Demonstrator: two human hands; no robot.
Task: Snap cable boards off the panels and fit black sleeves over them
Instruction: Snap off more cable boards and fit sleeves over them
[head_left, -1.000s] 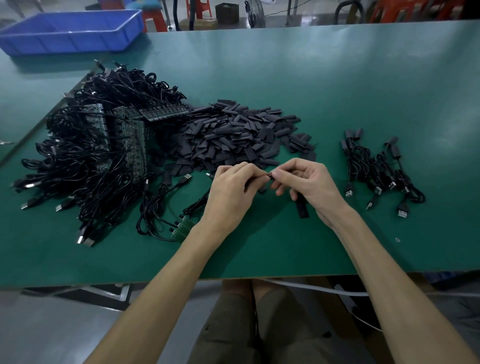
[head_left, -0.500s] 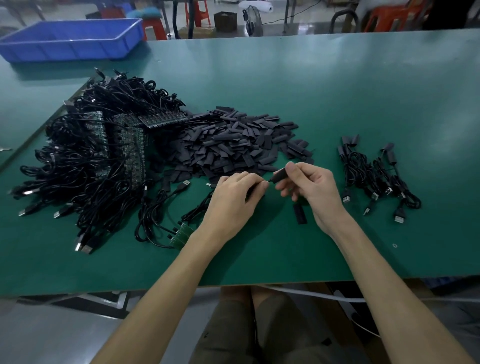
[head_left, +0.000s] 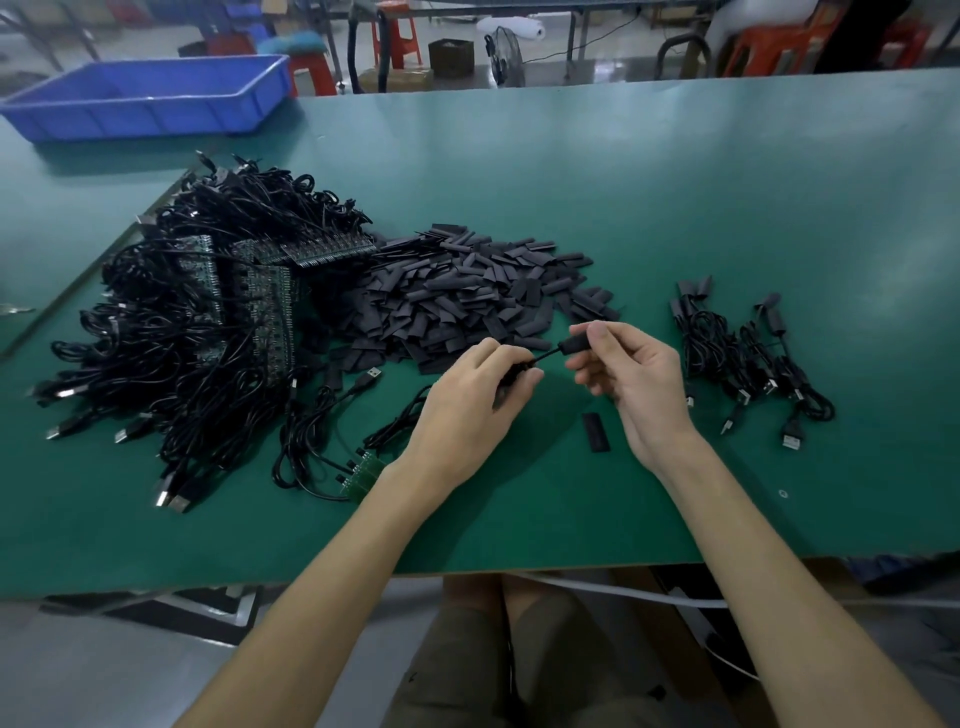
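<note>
Between your two hands, just above the green table (head_left: 675, 208), a thin black cable (head_left: 545, 356) runs taut and ends at its right in a short black sleeve (head_left: 574, 344) that already sits over the cable's end; whatever board is under it is hidden. Your right hand (head_left: 641, 379) pinches that sleeve between thumb and forefinger, the other fingers loosely curled beneath. Your left hand (head_left: 475, 410) is closed around the cable's other stretch, fingertips pressed together on it, and the cable drops out of sight under your palm. One loose sleeve (head_left: 595, 431) lies flat on the table just below and between your hands, touching neither. Behind your hands you have the heap of loose black sleeves (head_left: 467, 296), and to its left the big tangle of cables with green board panels (head_left: 260, 291) lying among them. Near your left wrist a small green panel piece (head_left: 366, 475) rests on the table with cables still attached. To your right sits a small cluster of finished cables (head_left: 748, 358), sleeves on their far ends. At the far left corner stands a blue bin (head_left: 150, 98).
</note>
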